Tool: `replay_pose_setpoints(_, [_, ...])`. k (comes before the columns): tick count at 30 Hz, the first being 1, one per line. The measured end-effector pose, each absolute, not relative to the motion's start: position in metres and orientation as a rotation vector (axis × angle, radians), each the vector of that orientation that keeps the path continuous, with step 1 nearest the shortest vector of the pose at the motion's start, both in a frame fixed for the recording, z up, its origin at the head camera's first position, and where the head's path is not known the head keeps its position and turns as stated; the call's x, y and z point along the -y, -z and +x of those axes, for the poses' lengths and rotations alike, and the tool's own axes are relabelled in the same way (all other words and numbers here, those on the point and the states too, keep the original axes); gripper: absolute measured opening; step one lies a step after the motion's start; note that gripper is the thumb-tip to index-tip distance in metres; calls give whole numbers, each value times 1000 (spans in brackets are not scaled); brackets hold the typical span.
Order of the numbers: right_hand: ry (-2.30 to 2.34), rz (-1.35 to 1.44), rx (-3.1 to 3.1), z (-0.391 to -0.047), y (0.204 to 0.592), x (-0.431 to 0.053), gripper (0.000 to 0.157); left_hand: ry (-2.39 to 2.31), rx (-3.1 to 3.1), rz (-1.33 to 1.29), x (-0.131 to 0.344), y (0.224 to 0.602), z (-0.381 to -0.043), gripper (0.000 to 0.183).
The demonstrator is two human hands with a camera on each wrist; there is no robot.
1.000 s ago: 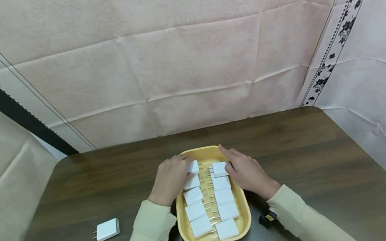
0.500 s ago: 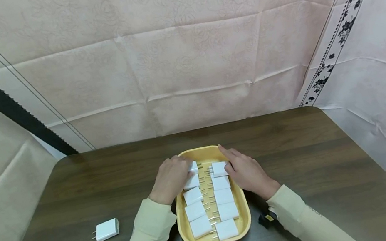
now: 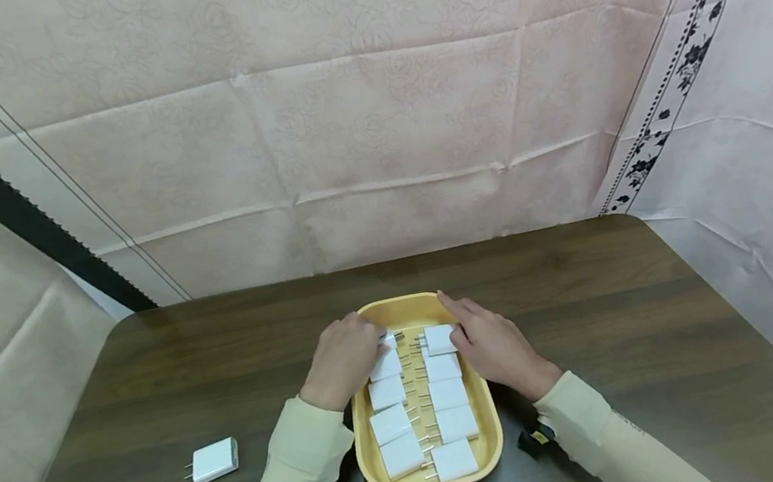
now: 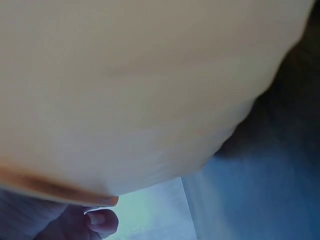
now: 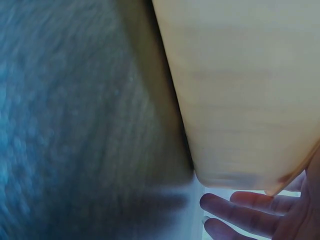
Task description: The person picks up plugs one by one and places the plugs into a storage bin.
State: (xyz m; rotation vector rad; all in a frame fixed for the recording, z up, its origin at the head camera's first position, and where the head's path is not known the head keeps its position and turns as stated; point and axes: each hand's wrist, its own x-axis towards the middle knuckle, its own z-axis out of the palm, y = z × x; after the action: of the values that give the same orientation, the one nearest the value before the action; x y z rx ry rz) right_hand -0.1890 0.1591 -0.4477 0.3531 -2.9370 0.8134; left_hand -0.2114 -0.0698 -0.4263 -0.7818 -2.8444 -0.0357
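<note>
A yellow tray (image 3: pixel 361 456) holds two rows of white plug-in chargers (image 3: pixel 449 394), their prongs turned toward the middle. My left hand (image 3: pixel 345 361) reaches over the far left rim with bent fingers and holds the farthest charger of the left row (image 3: pixel 389 340), which it partly hides. Along the far right rim lies my right hand (image 3: pixel 498 345). Its index finger points along the rim and its thumb touches the farthest charger of the right row (image 3: pixel 440 339). In the right wrist view, fairly straight fingers (image 5: pixel 240 210) extend outside the tray wall (image 5: pixel 240 100).
One loose charger (image 3: pixel 214 460) lies on the dark wooden table (image 3: pixel 116 402), left of the tray. A small black object (image 3: pixel 534 438) is by the right cuff. A pale patterned cloth (image 3: pixel 376 125) hangs behind the table.
Under my left hand, the farthest left-row charger has shifted slightly nearer. The third charger of that row has turned a little straighter. The right hand stays in place.
</note>
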Motion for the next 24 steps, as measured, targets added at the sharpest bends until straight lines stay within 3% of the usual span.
replay_pose_setpoints(13, [-820,360,2927,-189,448,-160,58,166,2804,-771,72,425,-207,10])
replay_pose_setpoints(24, [-815,357,2928,-188,446,-159,58,131,2779,-856,81,422,-199,22])
